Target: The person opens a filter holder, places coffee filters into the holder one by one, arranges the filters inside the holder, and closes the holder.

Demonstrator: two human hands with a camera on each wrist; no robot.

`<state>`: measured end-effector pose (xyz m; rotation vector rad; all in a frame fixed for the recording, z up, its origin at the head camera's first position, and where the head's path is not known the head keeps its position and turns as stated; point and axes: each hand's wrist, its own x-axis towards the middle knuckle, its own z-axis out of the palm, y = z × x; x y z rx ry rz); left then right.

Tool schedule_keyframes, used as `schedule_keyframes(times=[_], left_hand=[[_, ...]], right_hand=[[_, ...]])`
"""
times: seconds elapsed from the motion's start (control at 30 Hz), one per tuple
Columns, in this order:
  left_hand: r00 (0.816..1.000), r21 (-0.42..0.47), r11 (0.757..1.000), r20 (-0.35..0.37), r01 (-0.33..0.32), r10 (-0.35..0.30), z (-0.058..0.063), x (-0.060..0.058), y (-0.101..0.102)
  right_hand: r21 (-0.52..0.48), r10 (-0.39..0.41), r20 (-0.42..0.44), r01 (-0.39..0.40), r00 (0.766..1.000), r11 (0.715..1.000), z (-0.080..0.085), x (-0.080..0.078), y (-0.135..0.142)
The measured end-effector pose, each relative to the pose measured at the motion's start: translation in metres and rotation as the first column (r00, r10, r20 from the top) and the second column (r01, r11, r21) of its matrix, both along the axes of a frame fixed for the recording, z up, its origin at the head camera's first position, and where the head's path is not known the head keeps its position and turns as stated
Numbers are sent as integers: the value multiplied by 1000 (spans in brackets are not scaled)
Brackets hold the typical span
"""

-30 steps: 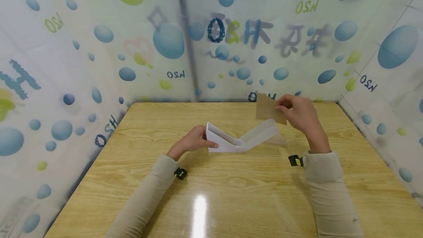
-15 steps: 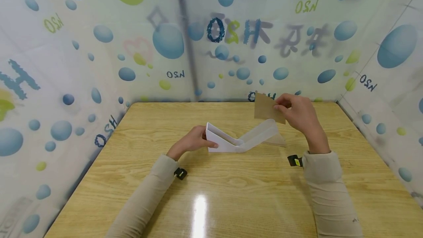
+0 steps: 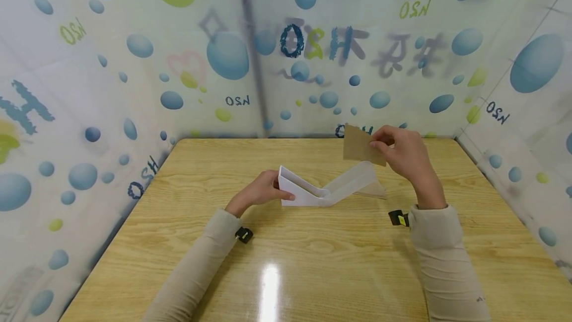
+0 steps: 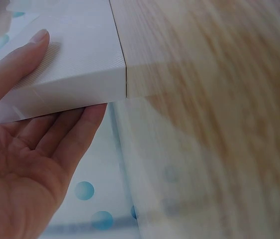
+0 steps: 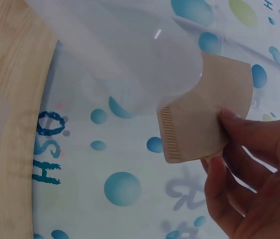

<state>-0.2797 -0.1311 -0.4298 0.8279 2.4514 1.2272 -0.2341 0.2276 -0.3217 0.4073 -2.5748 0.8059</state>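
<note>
A white box (image 3: 298, 196) with a hinged translucent lid (image 3: 357, 178) swung open to the right stands on the table. Thumb in front and fingers behind, my left hand (image 3: 258, 190) grips its left end; the left wrist view shows the same box (image 4: 87, 37) from close by. Above and behind the lid, my right hand (image 3: 405, 152) pinches a brown paper coffee filter (image 3: 357, 145) by its right side. A crimped seam runs along one edge of this coffee filter (image 5: 204, 112) in the right wrist view. Too little of the box's inside shows to tell its contents.
Flat brown paper (image 3: 374, 191), looking like more filters, lies on the wood-grain table (image 3: 339, 262) behind and partly under the lid. A patterned curtain (image 3: 286, 88) hangs close along the table's far edge and both sides.
My right hand has drifted very slightly left and up with the coffee filter. The left hand, the box and its lid look unmoved.
</note>
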Motion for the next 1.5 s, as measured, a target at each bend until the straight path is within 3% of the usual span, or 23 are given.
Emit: schedule_keyframes(times=[1.5], left_hand=[[1000,13,1000,1,16,-16,-1,-2,-1]], right_hand=[[-27,12,-129,-16,992,1000,-1,1,-12]])
